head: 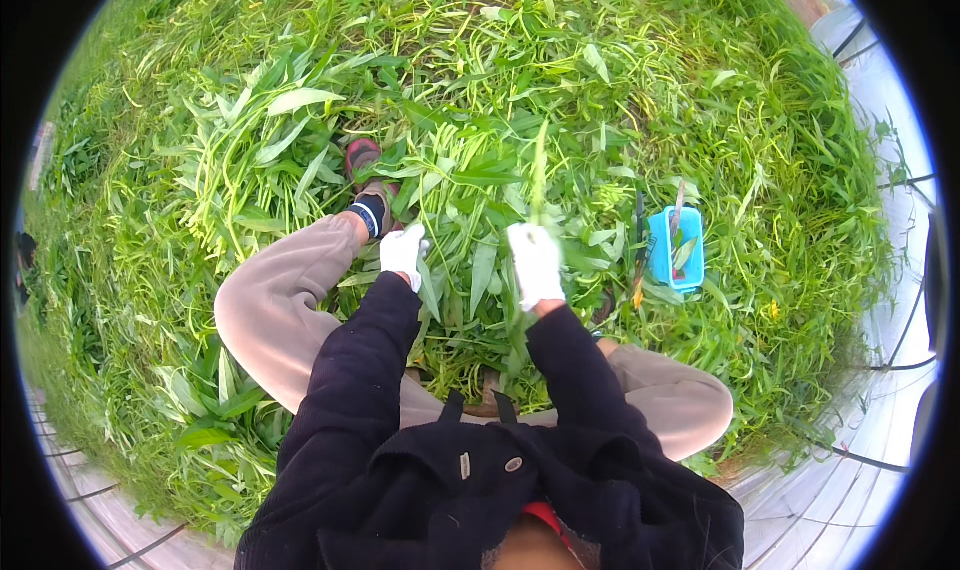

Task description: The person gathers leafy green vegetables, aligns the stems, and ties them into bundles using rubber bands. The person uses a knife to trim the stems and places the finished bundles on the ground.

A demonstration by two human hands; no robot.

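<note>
My right hand point(536, 264), in a white glove, is closed around a pale green leafy-vegetable stem point(540, 166), probably water spinach. That stem points up and away from me and is blurred. To its left, my left hand point(403, 253) is also gloved and curled into a fist, with green leaves point(429, 291) coming out at its thumb side. What exactly lies inside the fist is hidden. Between and beyond both hands lies a loose heap of cut stems and leaves point(465, 157). Another bundle of stems point(217, 195) rests to the left, beyond my bent knee.
At my right stands a small light-blue plastic basket point(697, 249) with a slender tool point(679, 206) and a leaf inside. Beside it lies a dark narrow tool point(640, 243) with an orange-yellow end. Dense greenery surrounds me, and pale plastic sheeting point(892, 270) borders the right.
</note>
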